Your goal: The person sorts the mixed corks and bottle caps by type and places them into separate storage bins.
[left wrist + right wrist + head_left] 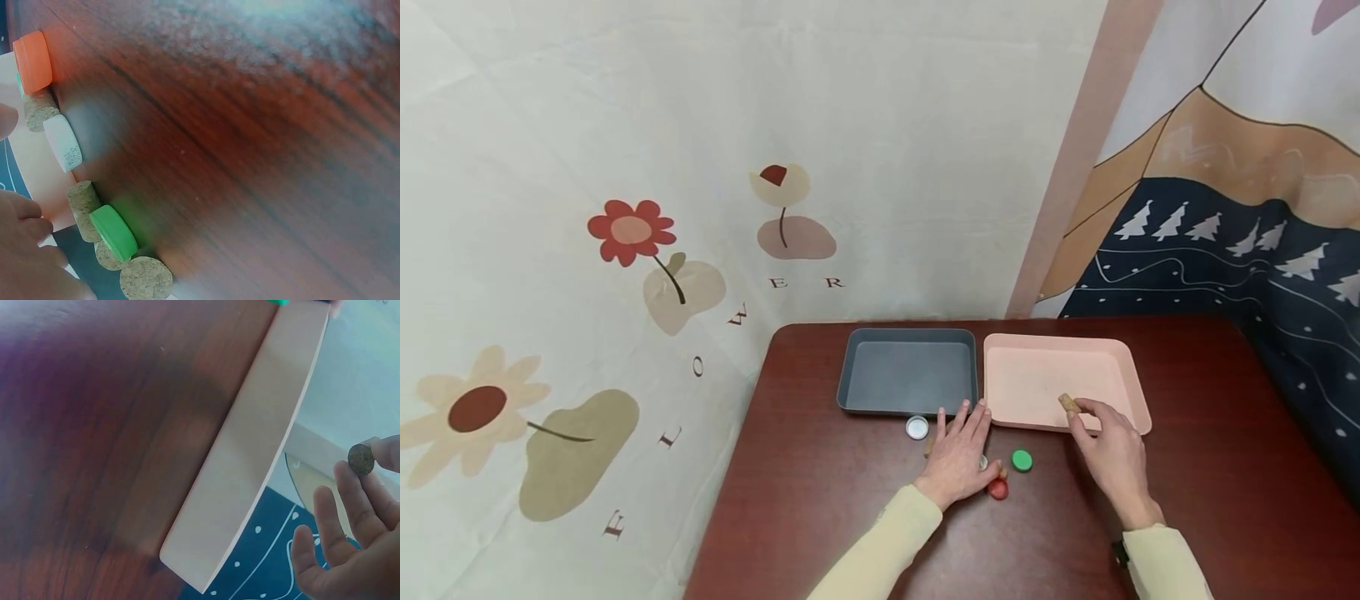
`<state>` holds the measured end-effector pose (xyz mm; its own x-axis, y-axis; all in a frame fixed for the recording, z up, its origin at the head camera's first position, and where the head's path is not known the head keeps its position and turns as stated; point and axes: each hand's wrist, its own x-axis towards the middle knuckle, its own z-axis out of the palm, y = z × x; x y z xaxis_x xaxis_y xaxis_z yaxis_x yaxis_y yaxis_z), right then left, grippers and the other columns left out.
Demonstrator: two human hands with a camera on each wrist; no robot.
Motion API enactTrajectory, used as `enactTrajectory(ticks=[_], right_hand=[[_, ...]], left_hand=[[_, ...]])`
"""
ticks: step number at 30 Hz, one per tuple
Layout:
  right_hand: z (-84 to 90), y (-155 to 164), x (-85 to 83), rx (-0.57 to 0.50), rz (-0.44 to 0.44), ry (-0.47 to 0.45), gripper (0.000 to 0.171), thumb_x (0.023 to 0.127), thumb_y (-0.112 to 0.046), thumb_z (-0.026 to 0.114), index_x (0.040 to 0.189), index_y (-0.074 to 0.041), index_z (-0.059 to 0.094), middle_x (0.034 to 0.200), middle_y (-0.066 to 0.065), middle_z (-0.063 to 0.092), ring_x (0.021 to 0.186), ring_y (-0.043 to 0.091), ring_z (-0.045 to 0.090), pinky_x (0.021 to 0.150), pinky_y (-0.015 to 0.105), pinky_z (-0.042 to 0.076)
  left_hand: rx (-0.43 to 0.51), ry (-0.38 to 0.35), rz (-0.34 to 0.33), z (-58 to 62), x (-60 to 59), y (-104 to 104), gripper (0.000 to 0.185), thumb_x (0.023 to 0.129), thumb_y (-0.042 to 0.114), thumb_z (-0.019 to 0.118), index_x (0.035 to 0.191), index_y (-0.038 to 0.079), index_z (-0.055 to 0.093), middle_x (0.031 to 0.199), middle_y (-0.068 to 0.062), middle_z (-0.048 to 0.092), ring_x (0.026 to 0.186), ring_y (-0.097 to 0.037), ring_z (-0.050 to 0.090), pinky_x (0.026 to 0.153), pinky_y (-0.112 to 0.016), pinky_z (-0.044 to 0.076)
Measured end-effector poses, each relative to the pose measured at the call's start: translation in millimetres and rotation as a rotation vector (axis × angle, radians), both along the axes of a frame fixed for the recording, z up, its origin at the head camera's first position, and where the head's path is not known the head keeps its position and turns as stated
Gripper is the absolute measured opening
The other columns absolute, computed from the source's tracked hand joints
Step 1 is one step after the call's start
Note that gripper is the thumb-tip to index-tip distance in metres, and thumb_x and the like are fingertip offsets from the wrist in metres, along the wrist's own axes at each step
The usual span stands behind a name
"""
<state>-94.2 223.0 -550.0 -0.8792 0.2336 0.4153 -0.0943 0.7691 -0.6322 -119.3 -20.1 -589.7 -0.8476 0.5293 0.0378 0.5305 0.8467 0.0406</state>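
Over the near edge of the pink tray [1052, 367], my right hand [1112, 450] pinches a cork [1067, 402] between thumb and fingertips. In the right wrist view the round end of that cork [361, 460] faces the camera. My left hand [957, 467] spreads its straight fingers low over a group of bottle caps and corks. Around it lie a white cap [917, 427], a green cap [1022, 461] and a red cap [997, 489] by the thumb. The left wrist view shows an orange-looking cap [32, 62], a white cap [62, 142], a green cap [114, 232] and several corks [147, 278].
A dark grey tray [907, 333] stands left of the pink one, close beside it. Both sit toward the back of the brown wooden table [797, 492]. Printed cloth [910, 150] hangs behind the table and along its sides.
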Motion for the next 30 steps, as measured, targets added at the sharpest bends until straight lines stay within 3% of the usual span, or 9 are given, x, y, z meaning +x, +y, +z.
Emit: enactTrajectory(ticks=[12,19,26,30], right_hand=[[3.1,7,-29.4,-0.045,-0.049,-0.093,0.026,0.096,-0.014,0.068,0.117,0.000,0.072,0.111,0.022,0.073,0.104,0.044,0.067,0.083,0.059,0.049],[0.4,10,-41.3,-0.038,-0.025,-0.178,0.028,0.099,-0.016,0.065,0.122,0.000,0.070,0.117,0.026,0.070,0.106,0.046,0.065,0.082,0.060,0.049],[-7.3,9,-52.8,0.014,0.015,-0.202,0.026,0.098,-0.014,0.066,0.119,0.000,0.071,0.114,0.026,0.071,0.102,0.045,0.066,0.084,0.060,0.049],[-10.5,7,-59.9,0.049,0.025,-0.278,0.029,0.099,-0.019,0.064,0.121,-0.001,0.070,0.116,0.025,0.071,0.104,0.045,0.065,0.085,0.060,0.049]], left_hand=[[0.013,-0.011,0.002,1.1,0.1,-3,0.078,0.099,0.055,0.058,0.161,0.014,0.037,0.170,0.000,0.028,0.156,-0.024,0.024,0.122,-0.058,0.023],[0.037,-0.066,0.006,1.9,1.0,-3,0.078,0.101,0.058,0.052,0.163,0.014,0.034,0.171,0.001,0.025,0.157,-0.023,0.021,0.123,-0.057,0.020],[0.042,-0.079,0.005,3.4,1.0,-2,0.078,0.102,0.060,0.048,0.163,0.014,0.033,0.171,0.001,0.024,0.157,-0.024,0.022,0.123,-0.058,0.019],[0.036,-0.081,0.006,4.1,1.5,-3,0.078,0.102,0.060,0.048,0.163,0.014,0.034,0.171,0.001,0.023,0.157,-0.024,0.021,0.123,-0.058,0.020]])
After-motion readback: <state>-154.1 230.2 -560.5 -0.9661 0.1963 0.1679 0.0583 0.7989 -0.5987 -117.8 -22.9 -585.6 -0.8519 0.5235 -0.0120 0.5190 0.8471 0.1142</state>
